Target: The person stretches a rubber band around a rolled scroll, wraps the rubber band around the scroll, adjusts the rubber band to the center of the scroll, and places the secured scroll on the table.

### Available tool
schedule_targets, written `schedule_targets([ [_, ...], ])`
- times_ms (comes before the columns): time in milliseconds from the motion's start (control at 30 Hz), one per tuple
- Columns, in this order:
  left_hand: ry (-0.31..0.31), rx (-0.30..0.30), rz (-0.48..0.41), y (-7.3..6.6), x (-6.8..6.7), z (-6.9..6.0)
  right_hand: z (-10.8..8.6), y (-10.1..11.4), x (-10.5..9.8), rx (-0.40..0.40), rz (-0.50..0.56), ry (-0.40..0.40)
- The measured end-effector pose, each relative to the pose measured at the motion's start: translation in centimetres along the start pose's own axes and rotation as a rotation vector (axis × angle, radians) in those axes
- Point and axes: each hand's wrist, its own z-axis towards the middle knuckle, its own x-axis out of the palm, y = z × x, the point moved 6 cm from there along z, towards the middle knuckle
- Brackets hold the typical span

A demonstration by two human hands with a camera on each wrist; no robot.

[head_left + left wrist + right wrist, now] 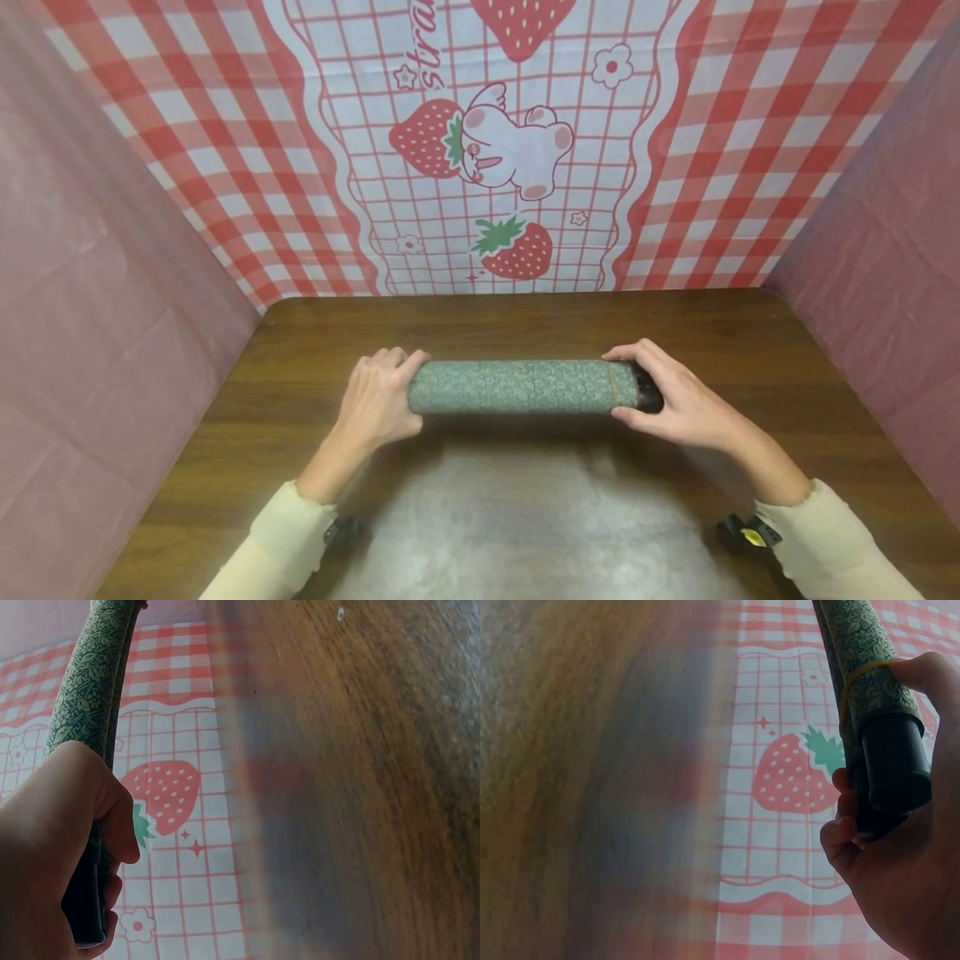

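Observation:
A rolled scroll [517,386] in green floral cloth is held level above the table, crosswise in the head view. My left hand [378,396] grips its left end, thumb on the near side. The right hand [678,400] holds the other end, where black knobs [896,761] stick out of the cloth. Two rolls lying side by side show in the right wrist view, and a thin yellow band [866,671] goes round them near the right thumb. In the left wrist view a black end [86,900] lies within the left hand, partly hidden by the fingers.
A brown wooden table [225,467] lies below, with a bright glare patch at its near middle. Behind it hangs a red-and-white checked cloth [750,167] printed with strawberries. Pink sheets [97,333] stand along both sides.

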Motion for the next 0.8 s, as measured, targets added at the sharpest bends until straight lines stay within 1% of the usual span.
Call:
schedule_targets([
  [200, -0.004, 0.003, -0.001, -0.05, 0.1, -0.03, 0.0, 0.01, 0.18, 0.015, -0.01, -0.013],
  [400, -0.005, -0.002, -0.004, -0.02, -0.03, -0.17, -0.09, 0.19, 0.16, 0.023, 0.015, 0.01],
  [633, -0.011, 0.003, 0.01, -0.06, -0.1, -0.21, -0.23, 0.07, 0.57, 0.099, 0.002, 0.002],
  [700, -0.009, 0.003, 0.011, -0.09, -0.08, -0.21, -0.28, 0.07, 0.64, 0.102, -0.003, -0.003],
  [800, -0.004, 0.003, 0.012, -0.09, -0.04, -0.26, -0.31, 0.15, 0.64, 0.082, -0.011, -0.003],
])
